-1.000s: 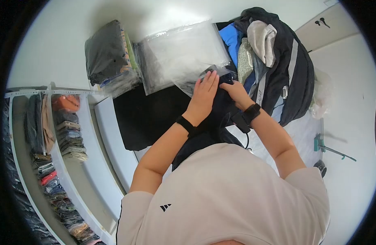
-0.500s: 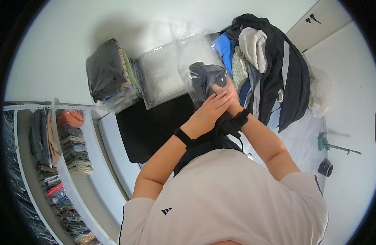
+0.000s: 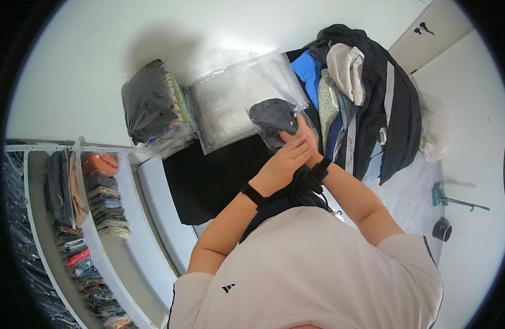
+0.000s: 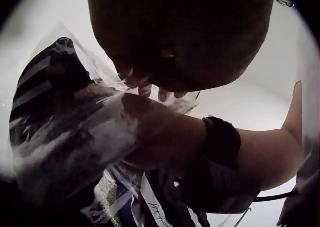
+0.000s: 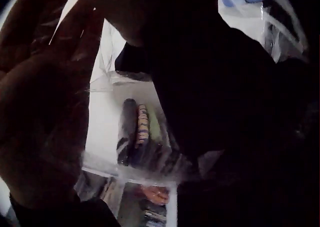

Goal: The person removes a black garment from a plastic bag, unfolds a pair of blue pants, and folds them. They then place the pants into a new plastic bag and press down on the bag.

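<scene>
A folded dark garment [image 3: 270, 116] sits inside a clear plastic bag [image 3: 270, 143] above the black tabletop. My right hand [image 3: 305, 136] reaches into the bag's mouth and grips the garment; in the left wrist view, plastic covers this hand and pale stripes show on the cloth [image 4: 37, 82]. My left hand [image 3: 282, 166] lies across the right wrist, its fingertips at the bag's open edge, pinching the film. The right wrist view is dark, with the left hand [image 5: 45, 112] at its left side.
Flat clear bags [image 3: 222, 112] lie stacked on the black tabletop [image 3: 214, 183]. Bagged clothes [image 3: 151, 101] stand at its back left, and a heap of loose clothes [image 3: 367, 104] at the right. Shelves of packed clothes [image 3: 107, 203] run along the left.
The dark garment has gone further into the clear bag. My right hand moved from outside into the bag's mouth, and my left hand shifted right and down onto the bag's edge.
</scene>
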`<state>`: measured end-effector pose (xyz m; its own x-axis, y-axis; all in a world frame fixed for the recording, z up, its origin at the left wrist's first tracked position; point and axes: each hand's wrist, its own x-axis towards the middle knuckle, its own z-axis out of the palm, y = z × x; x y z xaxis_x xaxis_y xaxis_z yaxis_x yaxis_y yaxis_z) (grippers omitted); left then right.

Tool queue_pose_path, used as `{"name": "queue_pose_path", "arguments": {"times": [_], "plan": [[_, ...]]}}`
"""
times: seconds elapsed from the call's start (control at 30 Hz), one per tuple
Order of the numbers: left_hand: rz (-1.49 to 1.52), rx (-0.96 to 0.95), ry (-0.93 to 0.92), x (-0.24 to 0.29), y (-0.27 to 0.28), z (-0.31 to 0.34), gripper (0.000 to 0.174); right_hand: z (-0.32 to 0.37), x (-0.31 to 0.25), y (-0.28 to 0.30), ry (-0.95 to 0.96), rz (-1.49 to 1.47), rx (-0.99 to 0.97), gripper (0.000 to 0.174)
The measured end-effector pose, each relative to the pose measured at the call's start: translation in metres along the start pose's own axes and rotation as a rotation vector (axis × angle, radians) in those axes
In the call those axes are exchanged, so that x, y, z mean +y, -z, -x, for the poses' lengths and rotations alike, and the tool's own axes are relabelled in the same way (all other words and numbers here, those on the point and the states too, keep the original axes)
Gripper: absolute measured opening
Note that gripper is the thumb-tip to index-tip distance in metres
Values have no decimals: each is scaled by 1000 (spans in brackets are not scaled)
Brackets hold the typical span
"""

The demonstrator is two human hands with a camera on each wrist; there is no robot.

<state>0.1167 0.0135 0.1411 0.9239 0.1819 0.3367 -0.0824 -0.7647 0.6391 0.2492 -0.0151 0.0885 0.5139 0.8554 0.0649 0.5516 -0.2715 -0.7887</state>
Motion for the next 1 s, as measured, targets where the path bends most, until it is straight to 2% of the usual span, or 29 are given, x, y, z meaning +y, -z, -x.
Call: {"name": "queue_pose_path", "arguments": {"times": [0.03,0.07,0.1,0.13,0.2,0.23,0.27,0.33,0.37,0.5,0.57,0.67,0.73,0.8,0.87,0.9,0.93,1.0], "plan": [[-2,-1,4,3,3,1,57,-3,-1,-1,-85,-55,43,77],[-138,51,9,7,6,4,56,-5,-2,-1,-172,-109,87,77],[-275,102,13,11,7,7,57,-8,-2,-1,-174,-113,86,77],[-277,97,14,14,7,11,57,-11,-5,2,-190,-118,124,76],[-433,386,386,16,6,17,59,-15,-10,9,-225,-128,206,75],[-495,471,432,7,3,24,57,-15,-13,14,-190,-151,235,74],[-494,468,428,-3,-2,31,57,-17,-15,17,-192,-152,239,74],[-327,400,612,-21,-7,42,51,-21,-16,22,-224,-106,227,74],[-389,225,684,-27,-7,47,47,-23,-16,23,-225,-106,227,74],[-319,193,652,-38,-14,57,47,-29,-2,16,-233,-157,239,72],[-208,108,793,-30,-19,57,42,-30,-3,12,-239,-203,249,71],[-64,187,763,-36,-38,77,44,-30,-8,1,-271,-107,253,70],[-8,201,773,-42,-48,91,48,-29,-11,-8,-332,21,160,70],[140,204,882,-47,-57,101,50,-27,-8,-20,-347,24,126,71],[157,213,938,-50,-63,109,50,-29,-13,-36,-342,118,18,73],[170,227,983,-51,-66,113,51,-29,-13,-37,-398,113,-77,77],[176,223,996,-52,-69,116,51,-29,-16,-38,-404,115,-89,77],[266,335,1084,-56,-74,120,52,-29,-16,-42,-296,73,-42,82]]}}
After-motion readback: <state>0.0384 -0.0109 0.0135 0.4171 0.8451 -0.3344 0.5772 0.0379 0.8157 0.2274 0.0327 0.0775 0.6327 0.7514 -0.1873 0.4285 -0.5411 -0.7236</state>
